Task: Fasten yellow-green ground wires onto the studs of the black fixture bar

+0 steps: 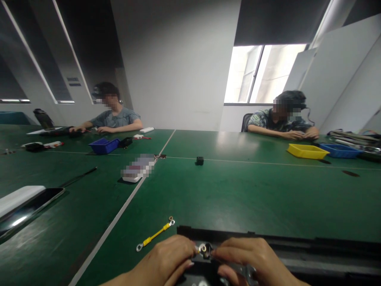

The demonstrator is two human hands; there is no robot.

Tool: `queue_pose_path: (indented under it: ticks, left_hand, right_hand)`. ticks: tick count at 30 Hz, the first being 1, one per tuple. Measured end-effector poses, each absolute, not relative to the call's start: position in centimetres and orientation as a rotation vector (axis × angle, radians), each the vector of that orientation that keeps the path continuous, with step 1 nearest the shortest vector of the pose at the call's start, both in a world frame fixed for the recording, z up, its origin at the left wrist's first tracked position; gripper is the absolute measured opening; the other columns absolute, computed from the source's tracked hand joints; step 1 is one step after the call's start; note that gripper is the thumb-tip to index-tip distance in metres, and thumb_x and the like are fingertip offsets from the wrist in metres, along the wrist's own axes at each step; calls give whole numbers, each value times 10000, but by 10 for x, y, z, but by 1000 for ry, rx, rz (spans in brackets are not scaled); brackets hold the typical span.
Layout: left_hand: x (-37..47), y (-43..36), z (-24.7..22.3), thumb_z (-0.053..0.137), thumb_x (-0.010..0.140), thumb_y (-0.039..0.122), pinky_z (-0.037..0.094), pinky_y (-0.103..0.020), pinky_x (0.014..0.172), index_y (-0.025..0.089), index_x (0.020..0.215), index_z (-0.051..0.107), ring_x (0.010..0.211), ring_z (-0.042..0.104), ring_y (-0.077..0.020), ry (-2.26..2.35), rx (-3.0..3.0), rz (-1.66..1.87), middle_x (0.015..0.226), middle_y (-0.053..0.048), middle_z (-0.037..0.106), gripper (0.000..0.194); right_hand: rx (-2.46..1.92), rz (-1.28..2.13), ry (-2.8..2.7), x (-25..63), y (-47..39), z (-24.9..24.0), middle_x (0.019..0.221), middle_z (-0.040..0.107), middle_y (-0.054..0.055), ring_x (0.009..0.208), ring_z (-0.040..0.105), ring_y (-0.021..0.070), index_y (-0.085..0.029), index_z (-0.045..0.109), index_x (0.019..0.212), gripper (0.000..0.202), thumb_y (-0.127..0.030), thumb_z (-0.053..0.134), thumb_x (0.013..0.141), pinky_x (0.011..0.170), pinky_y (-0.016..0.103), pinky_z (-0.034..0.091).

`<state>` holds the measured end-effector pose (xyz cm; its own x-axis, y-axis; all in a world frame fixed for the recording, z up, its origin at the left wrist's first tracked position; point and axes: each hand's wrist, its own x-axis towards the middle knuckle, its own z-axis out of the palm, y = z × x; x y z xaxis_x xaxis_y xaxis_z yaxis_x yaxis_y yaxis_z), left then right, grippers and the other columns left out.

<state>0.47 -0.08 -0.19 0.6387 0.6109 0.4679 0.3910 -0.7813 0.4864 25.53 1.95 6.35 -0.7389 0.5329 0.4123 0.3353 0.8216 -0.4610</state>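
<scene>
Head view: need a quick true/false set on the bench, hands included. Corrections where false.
1. A ring terminal sits between the fingertips of the left hand and the right hand. True.
2. The loose yellow cable has a ring at one end only. False: both ends carry ring terminals.
3. In the picture, the yellow tray stands left of the light-blue tray. True.
4. The small black cube is inside the yellow tray. False: it rests on the green table.
5. Both co-workers sit at the picture's right. False: one sits left, one right.
</scene>
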Motion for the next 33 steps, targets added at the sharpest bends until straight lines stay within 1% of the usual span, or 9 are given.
queue_pose_path:
  ticks: [5,9,13,17,21,28,33]
  left_hand:
    - [5,-3,4,310,999,213,490,-308,884,157,1142,507,969,605,-215,811,2514,876,1022,-108,638,250]
    - [5,-3,4,314,998,209,494,-310,878,157,1140,508,958,607,-216,813,2517,886,1005,-107,639,246]
    - [5,-3,4,311,997,201,496,-313,879,155,1124,509,968,605,-216,790,2506,891,1012,-113,638,239]
    - [4,-4,5,325,995,197,490,-316,890,158,1157,502,985,601,-217,815,2502,864,1038,-108,635,243]
    - [4,-6,10,340,991,193,487,-318,889,151,1118,524,985,597,-219,827,2460,845,1045,-112,634,228]
    - [5,-9,19,356,997,190,478,-309,907,165,1171,518,992,599,-212,885,2482,803,1068,-96,638,239]
    - [4,-8,12,351,989,189,481,-314,889,161,1127,524,977,596,-215,858,2468,837,1049,-106,637,223]
  right_hand:
    - [-677,532,-2496,256,21,61,863,726,62,733,692,164,-198,706,1029,268,-340,501,931,673,226,541]
    - [-656,586,-2520,256,23,60,852,725,56,723,689,153,-207,706,1028,261,-342,505,929,670,216,538]
    - [-665,547,-2500,256,21,63,884,725,72,749,694,168,-195,694,1063,298,-363,479,943,675,229,544]
    - [-655,524,-2480,257,19,63,891,727,77,749,695,175,-197,704,1032,324,-391,459,949,660,234,548]
    - [-642,567,-2500,257,22,60,889,723,63,744,690,160,-208,691,1070,294,-367,479,944,671,225,537]
    - [-700,694,-2582,257,24,63,919,708,55,778,673,151,-211,673,1100,257,-312,502,936,691,216,504]
    - [-676,648,-2543,256,23,65,907,714,54,765,677,148,-222,673,1110,286,-364,488,944,680,210,504]
